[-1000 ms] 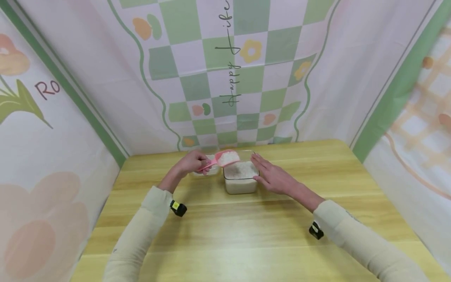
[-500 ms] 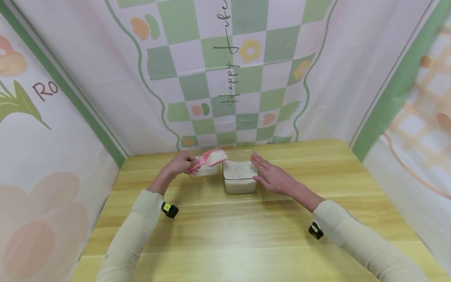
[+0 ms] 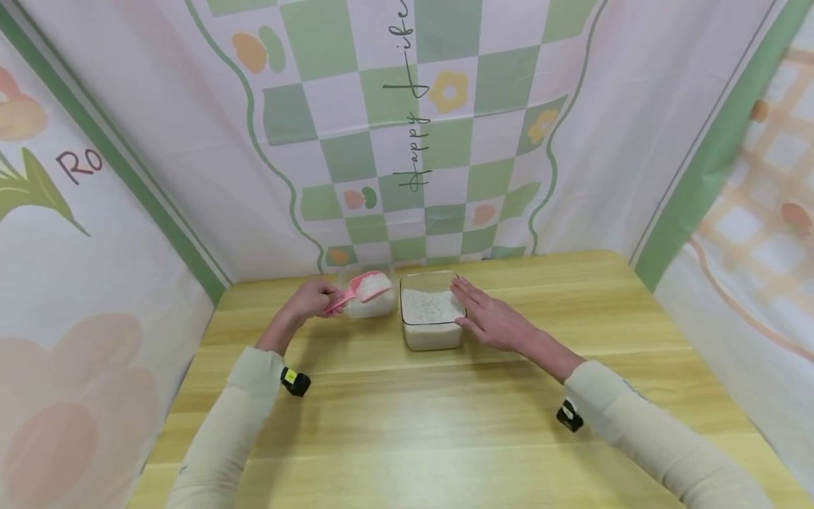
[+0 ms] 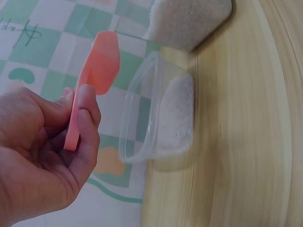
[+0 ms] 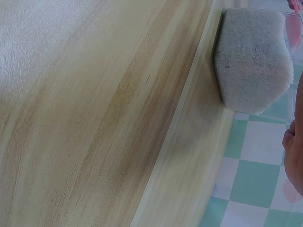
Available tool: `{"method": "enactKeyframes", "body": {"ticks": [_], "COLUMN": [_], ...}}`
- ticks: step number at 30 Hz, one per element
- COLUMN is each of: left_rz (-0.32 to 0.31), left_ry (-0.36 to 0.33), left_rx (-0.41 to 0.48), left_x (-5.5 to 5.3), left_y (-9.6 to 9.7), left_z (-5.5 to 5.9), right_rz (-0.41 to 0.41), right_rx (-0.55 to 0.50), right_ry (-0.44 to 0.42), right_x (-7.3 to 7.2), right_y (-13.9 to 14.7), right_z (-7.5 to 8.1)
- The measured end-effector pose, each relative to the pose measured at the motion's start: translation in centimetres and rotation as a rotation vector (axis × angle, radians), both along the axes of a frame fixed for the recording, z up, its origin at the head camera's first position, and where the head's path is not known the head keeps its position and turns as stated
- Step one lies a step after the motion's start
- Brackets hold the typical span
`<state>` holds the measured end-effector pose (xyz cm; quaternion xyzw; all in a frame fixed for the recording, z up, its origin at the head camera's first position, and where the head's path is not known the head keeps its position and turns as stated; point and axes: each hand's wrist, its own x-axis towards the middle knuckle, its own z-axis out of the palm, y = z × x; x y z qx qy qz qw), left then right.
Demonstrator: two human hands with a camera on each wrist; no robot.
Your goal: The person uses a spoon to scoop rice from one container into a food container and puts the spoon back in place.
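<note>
My left hand (image 3: 311,297) pinches the handle of a pink scoop (image 4: 105,61) between thumb and fingers. White grains that look like rice (image 3: 373,285) lie heaped in the scoop's bowl. The scoop is held over a clear plastic tub (image 4: 137,116), which has a lower layer of the same white grains. To the tub's right stands a square glass container (image 3: 434,339), filled well up with white grains. My right hand (image 3: 494,319) rests with straight fingers against the container's right side and rim; only its edge shows in the right wrist view.
Both vessels stand near the back edge of a light wooden table (image 3: 407,424). Behind it hangs a green-and-white checked cloth (image 3: 445,152), with patterned cloths at both sides. A black wrist camera (image 3: 295,382) sits at the left cuff, another (image 3: 569,416) at the right.
My left hand has moved left with the loaded scoop, from over the glass container's left rim to over the plastic tub. The right hand has stayed at the glass container.
</note>
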<state>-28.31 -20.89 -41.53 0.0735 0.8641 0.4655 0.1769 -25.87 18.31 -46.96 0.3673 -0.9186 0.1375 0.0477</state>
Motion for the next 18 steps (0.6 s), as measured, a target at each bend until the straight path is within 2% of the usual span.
{"method": "enactKeyframes", "body": {"ticks": [10, 18], "left_rz": [0.031, 0.018], "left_ry": [0.005, 0.050], "left_rx": [-0.056, -0.193], "left_x": [-0.4, -1.0], "left_y": [-0.5, -0.4], "left_z": [-0.1, -0.2], "right_rz": [0.005, 0.007], "right_rx": [-0.014, -0.018], "right_ry": [0.022, 0.034], "right_x": [-0.1, -0.1], "right_y": [0.1, 0.1], "right_z": [-0.2, -0.4]}}
